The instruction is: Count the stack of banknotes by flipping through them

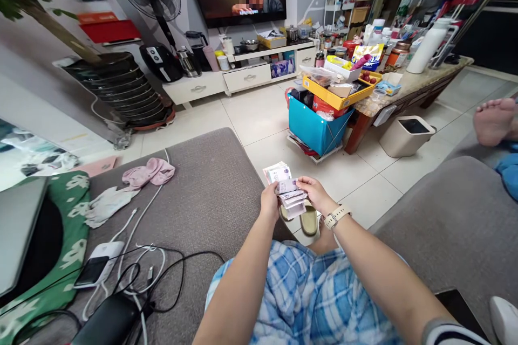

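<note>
A stack of banknotes (292, 199) is held in front of me, above the floor and the edge of the sofa. My left hand (270, 200) is closed around the left side of the notes, its fingers mostly hidden behind them. Part of the bundle fans out above that hand, while other notes hang lower. My right hand (313, 192) pinches the right edge of the upper note with thumb and fingers. A beige watch (338, 216) is strapped on my right wrist. Below the notes, olive slippers (308, 220) lie on the tiles.
Cables (151, 275), a white power bank (99, 264) and a pink cloth (149, 172) lie on the grey sofa (210, 188) to the left. A blue bin (315, 124) stands ahead beside a loaded table (368, 105). Another person's foot (493, 121) shows at right.
</note>
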The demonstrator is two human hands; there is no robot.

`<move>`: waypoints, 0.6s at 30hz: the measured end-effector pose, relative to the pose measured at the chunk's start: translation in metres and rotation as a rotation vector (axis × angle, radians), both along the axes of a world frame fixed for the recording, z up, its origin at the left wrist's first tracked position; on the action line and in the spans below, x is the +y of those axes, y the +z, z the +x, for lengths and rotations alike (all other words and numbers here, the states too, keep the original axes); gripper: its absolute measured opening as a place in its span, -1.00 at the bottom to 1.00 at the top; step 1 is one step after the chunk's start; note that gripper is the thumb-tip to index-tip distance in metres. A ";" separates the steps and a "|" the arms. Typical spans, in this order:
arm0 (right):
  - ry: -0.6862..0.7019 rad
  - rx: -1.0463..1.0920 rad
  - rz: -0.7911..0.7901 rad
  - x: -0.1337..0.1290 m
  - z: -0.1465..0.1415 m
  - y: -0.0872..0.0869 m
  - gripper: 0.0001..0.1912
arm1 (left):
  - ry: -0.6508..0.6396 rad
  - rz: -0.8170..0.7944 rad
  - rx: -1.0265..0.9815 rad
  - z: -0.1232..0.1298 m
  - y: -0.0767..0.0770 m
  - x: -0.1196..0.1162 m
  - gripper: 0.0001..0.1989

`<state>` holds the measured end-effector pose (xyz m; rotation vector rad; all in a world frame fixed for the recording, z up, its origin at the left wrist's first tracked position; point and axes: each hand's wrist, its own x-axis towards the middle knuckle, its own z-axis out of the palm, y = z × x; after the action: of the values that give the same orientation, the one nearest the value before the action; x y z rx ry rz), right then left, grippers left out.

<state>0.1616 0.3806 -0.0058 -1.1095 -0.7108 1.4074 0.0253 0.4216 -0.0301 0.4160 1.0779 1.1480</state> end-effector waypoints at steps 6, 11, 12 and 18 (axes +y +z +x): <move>-0.038 0.032 0.005 -0.007 0.002 0.008 -0.64 | -0.049 0.004 -0.002 0.004 0.000 -0.009 -0.87; -0.016 0.010 0.027 -0.013 0.002 0.015 -0.64 | -0.052 0.002 -0.022 0.002 0.001 -0.013 -0.85; -0.009 0.013 0.026 -0.014 0.002 0.015 -0.62 | -0.043 0.004 -0.026 0.002 0.002 -0.013 -0.85; -0.029 -0.021 -0.024 -0.014 0.005 0.012 -0.55 | -0.021 0.022 -0.019 0.002 0.006 -0.019 -0.82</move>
<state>0.1670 0.3665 0.0063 -1.1505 -0.6925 1.3847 0.0278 0.4029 -0.0239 0.4317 1.0437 1.1439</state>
